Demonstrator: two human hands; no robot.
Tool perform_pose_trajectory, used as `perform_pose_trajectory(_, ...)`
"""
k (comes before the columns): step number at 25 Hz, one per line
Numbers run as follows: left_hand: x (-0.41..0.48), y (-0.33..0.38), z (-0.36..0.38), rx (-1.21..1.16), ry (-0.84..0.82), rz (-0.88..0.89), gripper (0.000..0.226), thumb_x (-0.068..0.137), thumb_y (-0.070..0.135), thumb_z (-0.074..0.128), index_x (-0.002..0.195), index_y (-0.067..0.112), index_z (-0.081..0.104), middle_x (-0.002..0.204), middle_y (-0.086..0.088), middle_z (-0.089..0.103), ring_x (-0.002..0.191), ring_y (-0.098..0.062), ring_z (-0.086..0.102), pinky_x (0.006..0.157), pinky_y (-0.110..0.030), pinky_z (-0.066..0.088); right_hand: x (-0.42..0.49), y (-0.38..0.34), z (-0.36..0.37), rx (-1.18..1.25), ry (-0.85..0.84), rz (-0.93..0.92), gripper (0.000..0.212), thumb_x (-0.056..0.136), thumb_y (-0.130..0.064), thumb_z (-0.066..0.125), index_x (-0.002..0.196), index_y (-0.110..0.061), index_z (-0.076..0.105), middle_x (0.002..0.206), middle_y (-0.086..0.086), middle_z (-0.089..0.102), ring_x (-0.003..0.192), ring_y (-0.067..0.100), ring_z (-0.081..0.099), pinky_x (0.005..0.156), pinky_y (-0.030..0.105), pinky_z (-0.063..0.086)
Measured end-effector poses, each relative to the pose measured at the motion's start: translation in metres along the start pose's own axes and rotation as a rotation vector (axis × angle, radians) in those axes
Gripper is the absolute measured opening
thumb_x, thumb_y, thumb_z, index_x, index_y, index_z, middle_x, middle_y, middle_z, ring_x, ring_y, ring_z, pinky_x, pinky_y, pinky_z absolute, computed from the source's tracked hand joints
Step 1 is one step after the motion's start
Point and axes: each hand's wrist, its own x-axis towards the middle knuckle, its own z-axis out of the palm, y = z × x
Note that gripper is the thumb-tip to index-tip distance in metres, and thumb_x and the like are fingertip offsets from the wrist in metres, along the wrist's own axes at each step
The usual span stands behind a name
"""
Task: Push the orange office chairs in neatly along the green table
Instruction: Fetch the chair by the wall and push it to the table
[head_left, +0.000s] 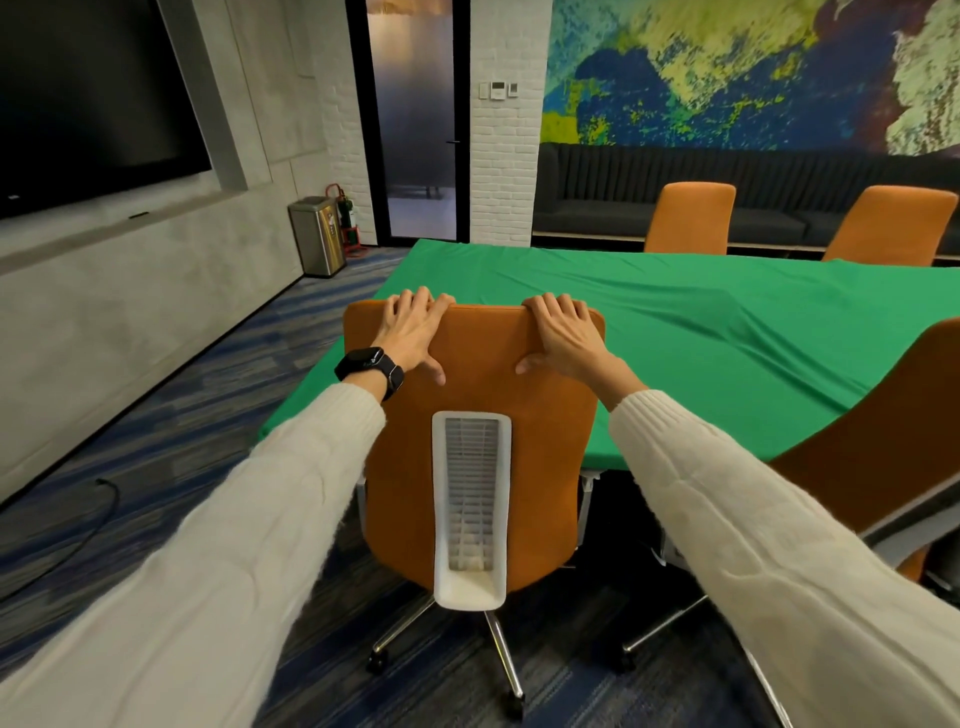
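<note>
An orange office chair (540, 447) with a white ribbed spine stands in front of me, its back toward me and its seat tucked under the near edge of the green table (701, 332). My left hand (413, 332) and my right hand (563, 335) both grip the top edge of its backrest, fingers curled over the far side. A second orange chair (893, 415) leans at my right, partly cut off. Two more orange chairs (691, 218) (893, 226) stand along the table's far side.
A wall screen (88, 98) hangs at left. A steel bin (318, 236) and a red extinguisher stand (349, 223) sit by the glass door (415, 119). A dark sofa (597, 192) lines the far wall. A black cable (78, 540) lies on the carpet at left.
</note>
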Motion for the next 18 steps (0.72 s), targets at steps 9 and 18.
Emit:
perform_pose_trajectory(9,0.024,-0.003,0.008,0.027,-0.001,-0.009,0.109,0.052,0.044,0.085,0.137,0.015,0.023,0.132,-0.019,0.036,0.123,-0.036,0.034,0.108,-0.052,0.024,0.018,0.013,0.009,-0.006,0.009,-0.002,0.093,0.063,-0.058,0.075,0.132,-0.01,0.036,0.124,0.014,0.049,0.113,0.031,0.043,0.103,0.046,0.029)
perform_pose_trajectory(18,0.021,-0.002,0.013,0.054,0.034,-0.003,0.111,0.051,0.046,0.085,0.137,0.015,0.023,0.131,-0.019,0.038,0.121,-0.035,0.036,0.108,-0.052,0.025,0.014,0.017,0.009,-0.014,0.024,-0.031,0.093,0.063,-0.059,0.074,0.132,-0.01,0.036,0.123,0.013,0.049,0.113,0.031,0.043,0.103,0.046,0.029)
